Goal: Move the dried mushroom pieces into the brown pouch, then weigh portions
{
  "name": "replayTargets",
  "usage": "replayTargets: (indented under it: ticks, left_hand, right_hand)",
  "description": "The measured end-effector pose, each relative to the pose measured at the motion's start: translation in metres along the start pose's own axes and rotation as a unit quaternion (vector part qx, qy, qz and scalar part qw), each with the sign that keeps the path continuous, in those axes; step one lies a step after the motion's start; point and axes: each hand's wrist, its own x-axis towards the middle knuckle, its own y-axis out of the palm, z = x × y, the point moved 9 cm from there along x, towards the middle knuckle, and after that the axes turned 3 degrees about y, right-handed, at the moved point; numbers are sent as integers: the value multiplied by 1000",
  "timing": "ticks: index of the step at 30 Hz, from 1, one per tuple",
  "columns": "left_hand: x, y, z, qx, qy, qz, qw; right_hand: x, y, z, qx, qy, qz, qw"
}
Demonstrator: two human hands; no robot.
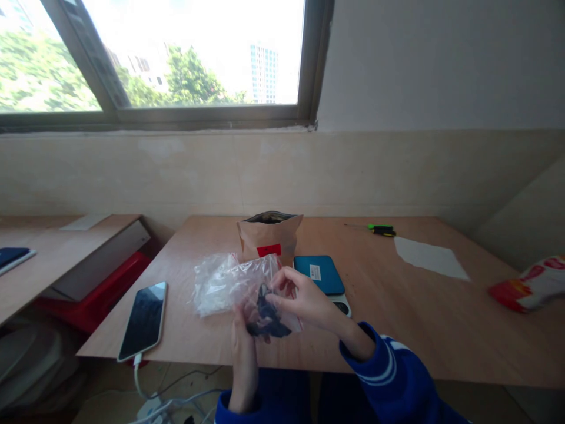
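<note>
Two bare hands hold a small clear plastic bag (269, 309) just above the near edge of the tabletop (397, 306). The bag has something dark and lumpy inside it, but it is too blurry to tell what that is. The left hand (244, 347) comes up from below the near edge. Its fingers are closed on the bottom of the bag. The right hand (304, 300) reaches in from the right, in a blue sleeve with white stripes. Its thumb and fingers pinch the top of the same bag.

Just behind the hands lies a pile of empty clear plastic bags (218, 282), all crinkled. It touches the bag being held. Behind the pile stands a brown paper pouch (270, 238), upright and open at the top, with a red label on its front. To the right of the pouch sits a small kitchen scale (324, 277) with a blue top.

A phone (143, 319) lies near the left edge, face up, with a white cable plugged in and hanging off the near edge. A green and black screwdriver (380, 229) lies close to the far edge. A white sheet of paper (430, 257) lies flat near it. A red and white snack bag (532, 285) sits at the right edge.
</note>
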Motion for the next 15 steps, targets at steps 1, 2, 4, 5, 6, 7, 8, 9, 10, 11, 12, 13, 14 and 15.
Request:
replayTargets:
  ticks: [1,2,4,5,6,7,8,9,10,11,12,13,14,15]
  left_hand:
    - [0,0,-2,-18,-2,-5,1000]
    - [0,-1,-4,-34,-4,-12,999]
    - [1,-1,-6,-58,-12,-22,998]
    - [1,-2,-7,-65,-14,-26,997]
    - [0,-2,-8,-71,-16,-29,997]
    - [0,-1,-9,-76,-17,-31,996]
    - [0,-1,-9,-82,-19,-32,996]
    - [0,0,-9,-89,-21,-32,995]
    - [-1,0,-9,-96,-23,-31,995]
    - [-1,1,-9,-102,-25,-30,994]
    - [-1,0,-9,-106,-27,-29,994]
    - [-1,-1,-9,-111,-27,-30,993]
    - [-1,-3,-9,-116,-26,-33,992]
    - [-1,-6,-9,-121,-24,-37,992]
  right_hand:
    - [0,-3,-2,43,11,2,999]
    - [0,-6,-4,92,19,7,996]
    - [1,-14,-5,179,32,5,983]
    - [3,-19,-4,205,37,-5,978]
    - [4,-24,-4,217,40,-18,975]
    - [6,-29,-3,218,39,-30,975]
    - [8,-32,-1,214,35,-39,975]
    - [10,-33,1,209,29,-41,977]
    - [12,-33,3,203,24,-39,978]
    - [14,-33,5,200,18,-35,979]
    - [16,-33,7,199,15,-31,979]
    - [17,-34,8,201,13,-30,979]
    - [18,-36,8,204,14,-34,978]
    - [19,-40,9,208,16,-41,977]
